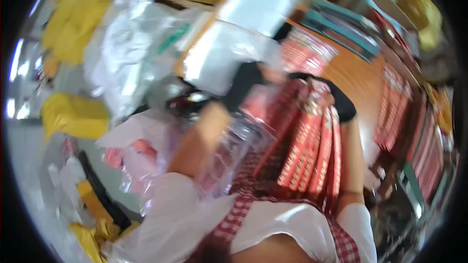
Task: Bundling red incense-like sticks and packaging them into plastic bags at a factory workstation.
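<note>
My right hand point(327, 98), partly under a black fingerless glove, is closed around the upper ends of several long, flat red packets point(304, 153) with pale printed patterns. They fan downward in front of my checked apron. My left hand point(265, 75), also in a black glove, reaches to the left of the packets' tops. Motion smears its fingers, so whether it grips anything is unclear. Just beyond both hands, a red-printed clear packet point(307, 52) lies on the brown table point(358, 80).
Stacks of clear plastic sleeves point(229, 51) lie at the far side of the table. White plastic bags point(124, 44) and yellow bags point(73, 117) fill the left. More red packets point(391, 109) rest at the right, near a teal box point(341, 29).
</note>
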The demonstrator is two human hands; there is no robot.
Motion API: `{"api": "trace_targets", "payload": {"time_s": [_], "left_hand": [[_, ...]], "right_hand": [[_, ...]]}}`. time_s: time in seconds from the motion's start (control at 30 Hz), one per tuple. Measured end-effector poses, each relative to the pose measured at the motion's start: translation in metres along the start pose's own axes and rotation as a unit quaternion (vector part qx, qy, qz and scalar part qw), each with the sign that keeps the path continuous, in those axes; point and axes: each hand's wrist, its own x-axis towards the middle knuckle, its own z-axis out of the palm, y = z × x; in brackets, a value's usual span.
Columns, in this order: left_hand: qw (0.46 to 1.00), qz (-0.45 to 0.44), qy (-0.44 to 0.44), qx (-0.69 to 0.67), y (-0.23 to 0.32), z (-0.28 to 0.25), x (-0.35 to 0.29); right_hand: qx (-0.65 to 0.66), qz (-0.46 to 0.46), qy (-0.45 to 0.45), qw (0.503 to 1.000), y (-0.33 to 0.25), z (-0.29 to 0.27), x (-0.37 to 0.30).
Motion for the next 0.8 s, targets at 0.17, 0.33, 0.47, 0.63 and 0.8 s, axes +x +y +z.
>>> {"api": "trace_targets", "payload": {"time_s": [0.17,0.33,0.47,0.63,0.8], "left_hand": [[0.939,-0.239,0.129,-0.212,0.067,0.094,0.018],[0.936,-0.219,0.125,-0.245,0.059,0.085,-0.013],[0.656,-0.252,0.196,-0.684,0.037,0.070,-0.018],[0.979,-0.083,0.185,-0.029,0.060,0.142,-0.013],[0.937,-0.231,0.260,-0.034,0.065,0.143,0.007]], "right_hand": [[0.004,0.036,0.070,0.997,0.002,-0.014,-0.025],[-0.026,-0.008,0.096,0.995,0.010,-0.001,-0.033],[0.034,-0.056,0.141,0.988,0.025,-0.029,-0.057],[-0.075,-0.061,0.058,0.994,0.055,-0.092,-0.064],[-0.034,-0.060,0.152,0.986,0.015,-0.030,-0.047]]}}
